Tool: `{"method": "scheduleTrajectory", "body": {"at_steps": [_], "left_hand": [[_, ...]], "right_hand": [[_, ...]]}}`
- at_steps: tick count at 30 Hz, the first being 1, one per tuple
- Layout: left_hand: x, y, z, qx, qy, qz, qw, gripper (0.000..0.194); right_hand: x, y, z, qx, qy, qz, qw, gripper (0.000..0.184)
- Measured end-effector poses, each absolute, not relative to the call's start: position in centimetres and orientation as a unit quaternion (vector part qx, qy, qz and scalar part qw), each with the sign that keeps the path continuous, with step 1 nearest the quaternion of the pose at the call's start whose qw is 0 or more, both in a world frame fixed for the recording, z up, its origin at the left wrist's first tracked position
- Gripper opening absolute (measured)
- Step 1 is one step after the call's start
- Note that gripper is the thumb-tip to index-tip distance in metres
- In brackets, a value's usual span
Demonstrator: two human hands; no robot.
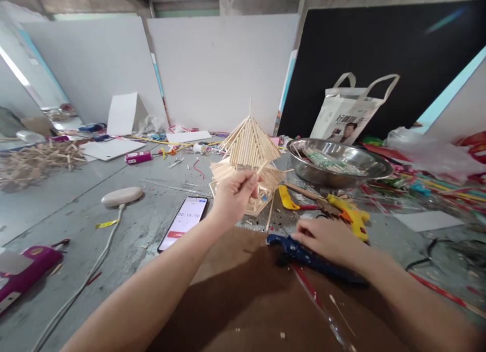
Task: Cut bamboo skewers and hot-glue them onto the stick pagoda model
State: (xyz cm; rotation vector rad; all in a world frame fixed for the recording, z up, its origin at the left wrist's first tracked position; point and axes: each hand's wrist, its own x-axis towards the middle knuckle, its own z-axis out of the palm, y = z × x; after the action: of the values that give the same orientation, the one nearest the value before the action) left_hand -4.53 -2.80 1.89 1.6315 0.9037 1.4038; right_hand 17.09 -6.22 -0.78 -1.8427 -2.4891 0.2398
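While pinching a short pale stick between thumb and fingertips of the left hand, faces a peaked stick house at the centre of the clock, just beyond that hand and partly covered by it. Has the left fingers closed snugly, with only part of the stick showing. Between four and five o'clock from the house, has the right hand at a dark blue tool, with fingers curled and thumb close against the handle; cannot tell whether gripped or merely touched. At six o'clock, has a brown board in front, and between five and six a red-and-clear tube running down from beneath the tool. Between seven and eight, shows a phone lying face up, lit, reading 00:18:50. Towards nine, shows a white oval device with a pale cord. At four, beyond the right hand, shows a yellow glue gun. At three, shows a steel basin; at two, a printed bag before a black panel. At twelve, shows a white panel.
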Motion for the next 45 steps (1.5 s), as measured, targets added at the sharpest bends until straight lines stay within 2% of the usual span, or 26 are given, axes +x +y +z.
{"method": "scheduleTrajectory", "body": {"at_steps": [3,7,10,15,18,20,22,24,26,29,34,39,42,45], "left_hand": [[-3.9,-3.9,0.5,0.682,0.372,0.478,0.411,0.025],[-3.8,-5.3,-1.8,0.701,0.397,0.430,0.408,0.026],[-4.0,-6.1,-3.5,0.692,0.428,0.413,0.410,0.028],[-4.6,-6.7,-5.2,0.662,0.463,0.423,0.410,0.029],[-5.1,-6.7,-5.4,0.639,0.470,0.441,0.421,0.029],[-5.3,-6.6,-5.4,0.625,0.467,0.452,0.432,0.029],[-5.5,-6.5,-5.3,0.616,0.464,0.459,0.441,0.030],[-5.6,-6.6,-5.3,0.613,0.461,0.462,0.445,0.030],[-5.6,-6.7,-5.3,0.618,0.459,0.456,0.446,0.029],[-5.4,-7.0,-5.4,0.628,0.458,0.443,0.448,0.029],[-5.1,-7.3,-5.1,0.621,0.446,0.434,0.476,0.030],[-4.6,-7.4,-5.0,0.617,0.436,0.415,0.507,0.031],[-4.4,-7.7,-4.9,0.606,0.425,0.419,0.525,0.030],[-4.4,-7.9,-4.8,0.588,0.409,0.444,0.538,0.030]], "right_hand": [[18.1,-8.4,-1.8,-0.603,-0.793,0.079,-0.037,0.020],[18.7,-10.0,-2.9,-0.600,-0.795,0.067,-0.058,0.012],[18.4,-10.2,-3.7,-0.601,-0.795,0.021,-0.076,0.014],[18.1,-9.8,-4.5,-0.612,-0.789,-0.018,-0.040,0.014],[18.7,-9.4,-4.2,-0.646,-0.761,-0.017,0.051,0.023],[19.2,-9.2,-3.5,-0.665,-0.732,-0.017,0.147,0.036],[19.4,-9.0,-2.5,-0.682,-0.689,0.001,0.246,0.037],[19.2,-9.0,-1.7,-0.682,-0.639,0.081,0.347,0.019],[18.5,-8.9,-1.0,-0.633,-0.591,0.217,0.450,0.005],[17.0,-8.9,-0.9,-0.507,-0.550,0.402,0.528,0.011],[15.5,-8.8,-2.2,-0.435,-0.546,0.543,0.468,0.037],[15.9,-9.1,-2.4,-0.412,-0.560,0.559,0.452,0.045],[16.4,-9.2,-1.9,-0.458,-0.601,0.488,0.437,0.041],[16.4,-9.2,-1.8,-0.552,-0.681,0.294,0.381,0.030]]}}
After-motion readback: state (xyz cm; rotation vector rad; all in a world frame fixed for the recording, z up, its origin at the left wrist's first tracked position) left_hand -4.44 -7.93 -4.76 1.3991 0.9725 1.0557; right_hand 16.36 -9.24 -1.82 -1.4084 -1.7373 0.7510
